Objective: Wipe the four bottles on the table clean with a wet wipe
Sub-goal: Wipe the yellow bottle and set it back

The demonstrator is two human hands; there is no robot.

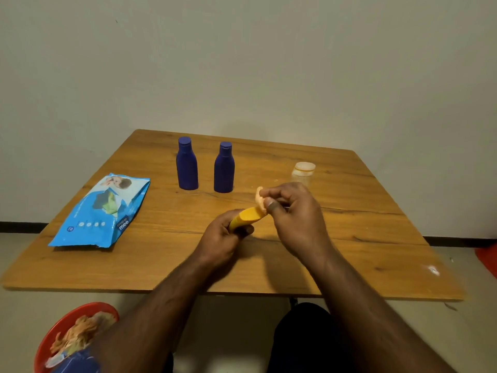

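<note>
My left hand grips a yellow bottle, tilted with its top end pointing up and to the right. My right hand pinches a crumpled wet wipe against that top end. Two dark blue bottles stand upright at the back of the wooden table: one on the left, one just right of it. A small clear bottle with an orange-trimmed lid stands behind my right hand, partly hidden by it.
A blue wet-wipe pack lies flat on the table's left side. On the floor at the lower left a red bin holds used wipes. A red object shows at the right edge. A wall stands close behind the table.
</note>
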